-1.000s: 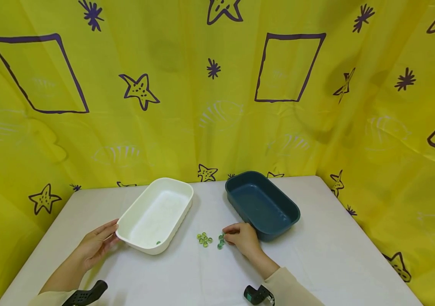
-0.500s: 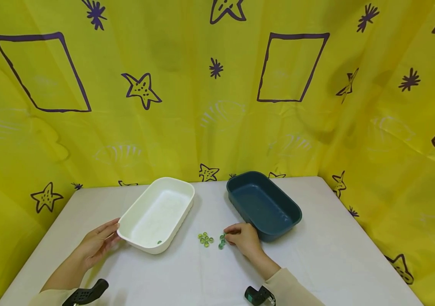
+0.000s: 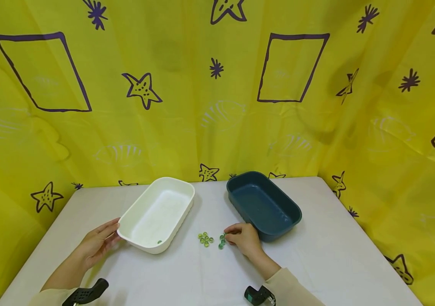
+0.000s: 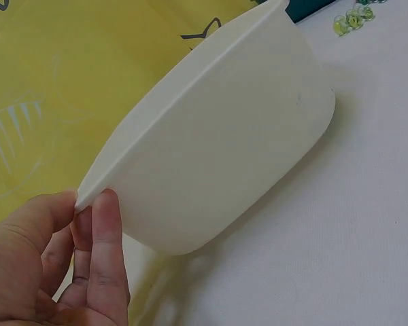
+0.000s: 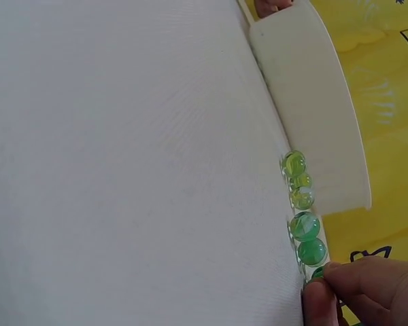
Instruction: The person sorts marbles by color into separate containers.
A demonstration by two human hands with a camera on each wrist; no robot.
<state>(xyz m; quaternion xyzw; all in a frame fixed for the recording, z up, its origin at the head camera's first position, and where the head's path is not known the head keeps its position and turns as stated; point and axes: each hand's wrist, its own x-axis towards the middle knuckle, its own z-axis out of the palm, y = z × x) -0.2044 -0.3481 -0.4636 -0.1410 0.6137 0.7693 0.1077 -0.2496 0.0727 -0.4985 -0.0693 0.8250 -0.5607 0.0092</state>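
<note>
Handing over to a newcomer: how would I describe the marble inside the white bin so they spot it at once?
On the table, find the white bin, gripped by the left hand. Look inside, at its near end. The small green marble sits alone, the only one visible in either bin; the other marbles are outside.

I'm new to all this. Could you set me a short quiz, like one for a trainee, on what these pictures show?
1. Multiple choice: what does the left grip hold?
a) a marble
b) the white tray
c) the dark blue tray
2. True or false: the right grip is inside the white tray.
3. Count: how many marbles show inside the white tray in the head view?

Key:
1. b, by its rim.
2. False; it pinches a green marble beside other marbles on the table.
3. One; the lone marble is green.
</note>
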